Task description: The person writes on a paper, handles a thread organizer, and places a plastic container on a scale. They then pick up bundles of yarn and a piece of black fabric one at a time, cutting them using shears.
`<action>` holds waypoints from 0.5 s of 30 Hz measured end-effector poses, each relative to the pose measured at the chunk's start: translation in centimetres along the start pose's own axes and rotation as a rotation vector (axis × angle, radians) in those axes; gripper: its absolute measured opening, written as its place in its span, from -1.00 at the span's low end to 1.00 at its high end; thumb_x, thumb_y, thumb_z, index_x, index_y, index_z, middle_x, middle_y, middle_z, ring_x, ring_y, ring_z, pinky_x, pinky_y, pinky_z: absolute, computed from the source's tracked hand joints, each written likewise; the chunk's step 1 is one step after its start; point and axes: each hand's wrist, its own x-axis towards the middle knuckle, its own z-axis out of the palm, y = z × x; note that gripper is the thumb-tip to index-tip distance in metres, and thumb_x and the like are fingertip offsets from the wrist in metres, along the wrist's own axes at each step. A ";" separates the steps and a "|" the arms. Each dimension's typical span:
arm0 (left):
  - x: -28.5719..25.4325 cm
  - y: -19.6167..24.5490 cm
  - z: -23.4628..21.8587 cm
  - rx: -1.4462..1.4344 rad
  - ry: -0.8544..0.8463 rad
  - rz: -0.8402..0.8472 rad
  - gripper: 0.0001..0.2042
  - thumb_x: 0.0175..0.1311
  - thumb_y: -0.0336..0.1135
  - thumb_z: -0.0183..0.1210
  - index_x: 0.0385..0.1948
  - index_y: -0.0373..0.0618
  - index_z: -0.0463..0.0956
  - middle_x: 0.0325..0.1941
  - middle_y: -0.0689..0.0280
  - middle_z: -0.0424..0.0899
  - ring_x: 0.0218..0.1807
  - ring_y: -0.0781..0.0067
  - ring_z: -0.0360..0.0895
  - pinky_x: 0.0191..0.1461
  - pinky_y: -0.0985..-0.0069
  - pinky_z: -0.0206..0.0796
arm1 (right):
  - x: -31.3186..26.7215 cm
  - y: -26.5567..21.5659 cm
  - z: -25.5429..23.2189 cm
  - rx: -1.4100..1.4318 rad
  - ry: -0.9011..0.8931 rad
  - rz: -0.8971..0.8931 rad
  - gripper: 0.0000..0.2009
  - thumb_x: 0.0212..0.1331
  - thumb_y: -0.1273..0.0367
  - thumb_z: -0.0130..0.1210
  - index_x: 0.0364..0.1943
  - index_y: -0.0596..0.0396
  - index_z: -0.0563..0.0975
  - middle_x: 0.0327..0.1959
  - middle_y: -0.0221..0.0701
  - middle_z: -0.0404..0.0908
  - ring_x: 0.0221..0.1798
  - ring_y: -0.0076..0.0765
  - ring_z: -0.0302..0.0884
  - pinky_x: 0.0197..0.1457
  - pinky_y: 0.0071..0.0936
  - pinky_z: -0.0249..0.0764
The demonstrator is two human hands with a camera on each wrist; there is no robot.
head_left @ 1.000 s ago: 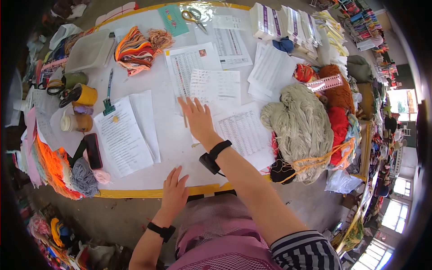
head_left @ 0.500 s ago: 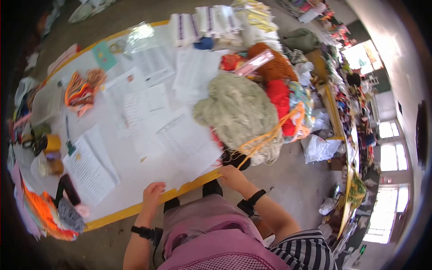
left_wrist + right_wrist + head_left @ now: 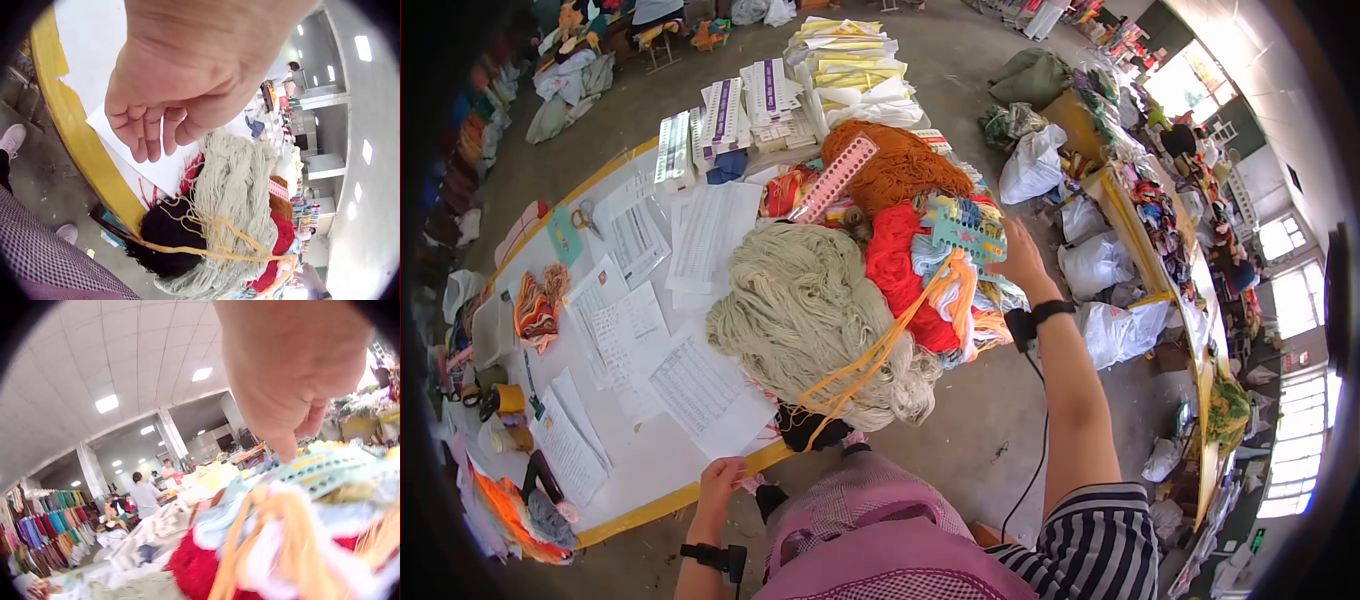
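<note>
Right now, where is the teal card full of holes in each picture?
Head: the teal card is right of centre, by the right hand.
Left wrist: I can't make it out.
Right wrist: right of centre, below the hand.
Shared landmark: red yarn, visible in all three.

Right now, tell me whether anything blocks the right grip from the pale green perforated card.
Nothing visible does: the right grip is at the outer edge of the perforated card, and the red yarn lies on the card's opposite side.
</note>
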 end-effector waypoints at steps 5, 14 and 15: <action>-2.9 4.1 5.0 0.137 -0.074 0.074 -0.75 0.39 -0.21 0.04 -0.10 -0.14 0.57 -0.12 0.34 0.67 -0.14 0.55 0.57 -0.03 0.58 0.33 | 2.4 -1.6 -3.9 -0.025 -0.483 0.104 -0.20 -0.53 0.19 0.53 0.01 0.16 0.50 0.03 -0.07 0.54 0.18 0.09 0.39 0.18 -0.15 0.35; -6.1 10.6 9.4 0.163 -0.305 0.478 -0.76 0.39 -0.29 0.08 -0.06 -0.21 0.56 -0.11 0.32 0.65 -0.03 0.53 0.54 0.09 0.51 0.34 | -2.6 -8.8 -18.2 1.075 -0.530 0.419 -0.68 0.01 0.31 0.34 -0.16 0.14 0.60 -0.31 -0.41 0.69 -0.23 -0.39 0.64 -0.09 -0.37 0.54; -7.5 12.2 10.6 0.168 -0.400 0.513 -0.76 0.38 -0.33 0.08 -0.02 -0.21 0.55 -0.09 0.32 0.64 -0.01 0.50 0.53 0.12 0.50 0.34 | -3.2 -10.2 -19.6 1.353 -0.355 0.396 -0.74 0.12 0.36 0.25 -0.10 0.10 0.58 -0.25 -0.44 0.68 -0.18 -0.41 0.63 -0.05 -0.36 0.54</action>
